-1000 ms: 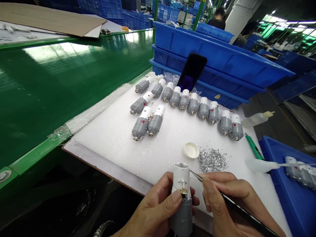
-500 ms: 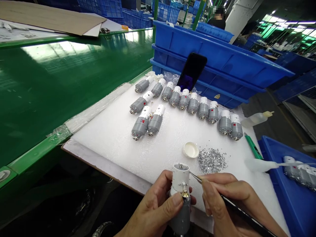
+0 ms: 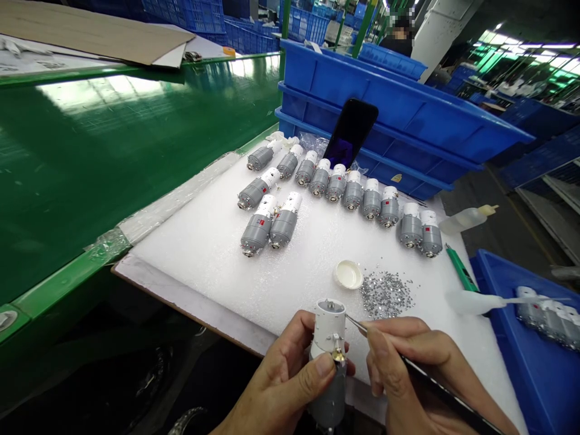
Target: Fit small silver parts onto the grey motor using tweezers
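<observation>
My left hand [image 3: 290, 383] grips a grey-and-white small gear motor [image 3: 327, 332] upright, its white end on top. A small gold terminal [image 3: 338, 356] on the white end sits just above my left thumb. My right hand [image 3: 403, 362] is shut on slim black-handled tweezers [image 3: 435, 383], their steel tip touching or almost touching the white end near that terminal. Several similar motors [image 3: 353, 194] lie in rows on a white foam sheet [image 3: 199, 266]. Nearest my right hand are a heap of silver flakes [image 3: 386, 295] and a white bottle cap [image 3: 348, 274].
The foam sits on a green conveyor belt [image 3: 113, 157]. Stacked blue crates [image 3: 399, 115] and a black phone [image 3: 351, 133] stand behind it. At right are a squeeze bottle [image 3: 466, 219], a needle-tipped bottle [image 3: 473, 302] and a blue tray [image 3: 492, 284] of motors. A person [image 3: 399, 42] stands far back.
The motor in my left hand leans slightly more to the left, and its terminal sits a little lower. The tweezers stay at the white end. The view drifts slightly.
</observation>
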`<state>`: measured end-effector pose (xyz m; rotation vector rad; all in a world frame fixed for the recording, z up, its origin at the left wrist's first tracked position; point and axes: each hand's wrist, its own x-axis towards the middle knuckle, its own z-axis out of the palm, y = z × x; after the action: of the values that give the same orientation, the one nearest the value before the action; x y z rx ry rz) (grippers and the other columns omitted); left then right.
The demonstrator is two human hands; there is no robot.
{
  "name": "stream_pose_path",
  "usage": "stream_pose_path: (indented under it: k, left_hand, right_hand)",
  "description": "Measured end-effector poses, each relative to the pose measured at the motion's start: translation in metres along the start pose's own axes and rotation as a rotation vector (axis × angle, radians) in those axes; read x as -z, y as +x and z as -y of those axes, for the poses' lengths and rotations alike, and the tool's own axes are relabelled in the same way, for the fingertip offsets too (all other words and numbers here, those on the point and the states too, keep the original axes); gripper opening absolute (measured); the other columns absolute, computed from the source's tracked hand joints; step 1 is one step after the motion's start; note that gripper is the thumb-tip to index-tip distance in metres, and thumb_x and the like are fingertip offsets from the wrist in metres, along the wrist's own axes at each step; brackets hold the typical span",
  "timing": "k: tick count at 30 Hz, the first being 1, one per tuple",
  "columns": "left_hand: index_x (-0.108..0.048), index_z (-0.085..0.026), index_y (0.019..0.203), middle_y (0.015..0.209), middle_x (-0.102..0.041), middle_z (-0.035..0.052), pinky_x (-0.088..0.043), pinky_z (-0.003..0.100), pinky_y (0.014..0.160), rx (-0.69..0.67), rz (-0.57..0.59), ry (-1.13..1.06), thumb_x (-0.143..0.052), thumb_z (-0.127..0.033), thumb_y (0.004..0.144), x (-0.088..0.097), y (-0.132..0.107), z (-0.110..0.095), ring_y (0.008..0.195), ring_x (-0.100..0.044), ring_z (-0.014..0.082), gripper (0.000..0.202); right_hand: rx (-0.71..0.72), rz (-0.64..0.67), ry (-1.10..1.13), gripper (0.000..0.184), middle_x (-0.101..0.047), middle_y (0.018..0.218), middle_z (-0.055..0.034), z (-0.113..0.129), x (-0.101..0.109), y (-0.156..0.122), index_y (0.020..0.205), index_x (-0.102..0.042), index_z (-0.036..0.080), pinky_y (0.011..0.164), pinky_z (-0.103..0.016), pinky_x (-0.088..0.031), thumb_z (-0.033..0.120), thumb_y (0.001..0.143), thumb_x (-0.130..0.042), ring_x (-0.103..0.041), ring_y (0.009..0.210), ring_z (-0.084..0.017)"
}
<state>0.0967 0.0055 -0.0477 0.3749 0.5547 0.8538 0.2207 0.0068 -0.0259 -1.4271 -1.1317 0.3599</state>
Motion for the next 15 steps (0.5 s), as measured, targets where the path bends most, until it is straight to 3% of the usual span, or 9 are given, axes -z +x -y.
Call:
stream_pose_path:
  k: [9, 15]
  left_hand:
    - [-0.061, -0.017, 0.108, 0.098, -0.061, 0.0054, -0.042, 0.026, 0.087, 0.001, 0.022, -0.044, -0.061, -0.020, 0.092, 0.001, 0.003, 0.001, 0.093, -0.057, 0.0144, 0.016]
    - [-0.065, -0.015, 0.109, 0.098, -0.066, 0.0078, -0.047, 0.024, 0.074, 0.080, -0.069, -0.154, -0.059, -0.031, 0.093, 0.003, 0.002, 0.003, 0.079, -0.063, 0.0140, 0.023]
  right_hand:
    - [-0.104, 0.002, 0.066, 0.019, -0.064, 0.069, 0.0039, 0.003, -0.004, -0.001, 0.067, -0.062, 0.020, 0.043, -0.020, -0.041, 0.020, 0.080, -0.075, -0.055, 0.044, -0.005]
    - [-0.082, 0.030, -0.034, 0.017, -0.069, 0.078, -0.0003, -0.001, 0.008, 0.002, 0.070, -0.063, 0.021, 0.044, -0.019, -0.045, 0.029, 0.080, -0.075, -0.059, 0.048, -0.008]
